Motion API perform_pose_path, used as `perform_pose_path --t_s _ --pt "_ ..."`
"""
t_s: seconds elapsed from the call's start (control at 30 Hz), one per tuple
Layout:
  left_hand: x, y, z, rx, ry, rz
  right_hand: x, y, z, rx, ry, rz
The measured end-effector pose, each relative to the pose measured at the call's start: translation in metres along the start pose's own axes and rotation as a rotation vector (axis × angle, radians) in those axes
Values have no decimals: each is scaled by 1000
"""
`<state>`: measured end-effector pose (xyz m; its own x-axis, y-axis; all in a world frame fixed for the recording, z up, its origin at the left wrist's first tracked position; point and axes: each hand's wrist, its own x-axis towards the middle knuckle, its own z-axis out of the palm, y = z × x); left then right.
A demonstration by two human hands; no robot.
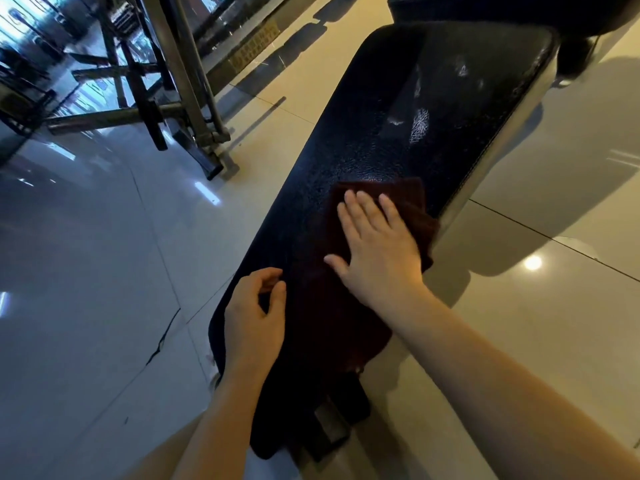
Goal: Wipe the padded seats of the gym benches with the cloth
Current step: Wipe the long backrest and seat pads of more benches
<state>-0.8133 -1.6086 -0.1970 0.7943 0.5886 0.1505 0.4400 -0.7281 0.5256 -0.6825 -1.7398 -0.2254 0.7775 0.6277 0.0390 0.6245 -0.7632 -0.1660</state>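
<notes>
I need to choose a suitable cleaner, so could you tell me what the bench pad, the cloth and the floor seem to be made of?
The bench pad looks like black vinyl or faux leather: grained, slightly glossy, with cracked, worn patches near its far end. The cloth under the right hand seems a soft, matte dark red fabric, possibly microfibre or terry. The floor appears to be polished glazed tile: mirror-like reflections and thin grout lines.

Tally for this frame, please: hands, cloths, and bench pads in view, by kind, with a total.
Hands: 2, left hand and right hand
Cloths: 1, dark red cloth
Bench pads: 2, long black pad and second pad, partly in view at top
Total: 5
</notes>
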Motion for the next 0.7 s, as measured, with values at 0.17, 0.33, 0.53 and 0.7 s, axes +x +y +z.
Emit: perform_pose_path --t_s 0.17,0.33,0.53,0.7 --pt "-3 -9 -1 -40 22 7 6 30 -18 -36 81 154" --pt "-3 -8 3 -87 -12 -42 -17 -21 11 22 23 -107" --pt "2 11 0 -52 23 43 -71 -47 61 174 226 -137" --pt "4 30 15 -25 74 150 -70 6 72 192 614 26"
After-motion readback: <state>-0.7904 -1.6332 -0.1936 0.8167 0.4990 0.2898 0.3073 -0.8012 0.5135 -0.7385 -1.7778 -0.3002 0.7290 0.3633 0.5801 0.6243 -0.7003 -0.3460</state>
